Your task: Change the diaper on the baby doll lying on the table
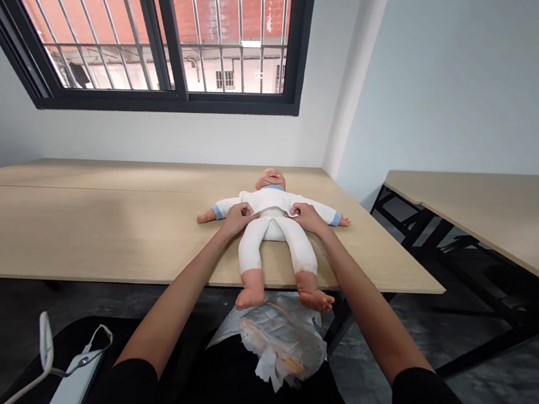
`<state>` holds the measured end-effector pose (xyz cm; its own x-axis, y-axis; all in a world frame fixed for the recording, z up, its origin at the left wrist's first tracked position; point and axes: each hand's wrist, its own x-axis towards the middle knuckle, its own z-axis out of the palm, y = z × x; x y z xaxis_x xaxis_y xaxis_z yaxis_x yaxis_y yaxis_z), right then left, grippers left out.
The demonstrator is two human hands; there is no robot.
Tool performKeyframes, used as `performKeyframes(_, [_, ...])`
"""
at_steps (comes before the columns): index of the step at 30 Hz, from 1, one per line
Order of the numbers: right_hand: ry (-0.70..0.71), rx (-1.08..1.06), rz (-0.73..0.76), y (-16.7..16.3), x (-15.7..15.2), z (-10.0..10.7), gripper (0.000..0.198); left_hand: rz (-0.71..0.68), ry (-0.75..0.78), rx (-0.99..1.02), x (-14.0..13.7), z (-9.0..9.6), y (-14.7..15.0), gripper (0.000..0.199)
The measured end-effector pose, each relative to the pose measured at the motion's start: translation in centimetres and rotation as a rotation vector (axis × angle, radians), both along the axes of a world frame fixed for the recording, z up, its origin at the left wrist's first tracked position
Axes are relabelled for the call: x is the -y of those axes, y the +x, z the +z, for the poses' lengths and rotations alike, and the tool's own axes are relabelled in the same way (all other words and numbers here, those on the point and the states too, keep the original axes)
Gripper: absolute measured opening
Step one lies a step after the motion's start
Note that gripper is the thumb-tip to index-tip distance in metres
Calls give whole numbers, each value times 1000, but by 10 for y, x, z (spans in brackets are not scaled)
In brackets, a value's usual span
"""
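A baby doll lies on its back on the wooden table, arms spread and feet reaching past the near edge. It wears a white top with blue cuffs and collar; its body and upper legs are white cloth. White material, perhaps a diaper, shows between its legs. At the doll's waist on the left, my left hand is closed with curled fingers. Opposite it, my right hand pinches near the hem of the top. What either hand's fingertips hold is too small to make out.
A crumpled translucent plastic bag with stuff inside sits on my lap below the doll's feet. A white power bank with a cable lies at lower left. Another table stands to the right, and a barred window is behind the wooden table.
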<state>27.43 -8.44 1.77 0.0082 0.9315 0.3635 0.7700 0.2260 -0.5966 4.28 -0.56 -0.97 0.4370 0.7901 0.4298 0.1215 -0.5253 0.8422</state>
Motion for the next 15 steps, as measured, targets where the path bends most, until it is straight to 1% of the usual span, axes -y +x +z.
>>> performKeyframes(5, [-19,39,44,-1,0,1,33,-6,17,-19,2,2,1,39])
performKeyframes(9, [-35,33,72,0,0,1,36,-47,27,-21,3,5,0,41])
performKeyframes(15, [-58,-35,81,5,7,12,50,-106,-7,-10,3,10,-7,43])
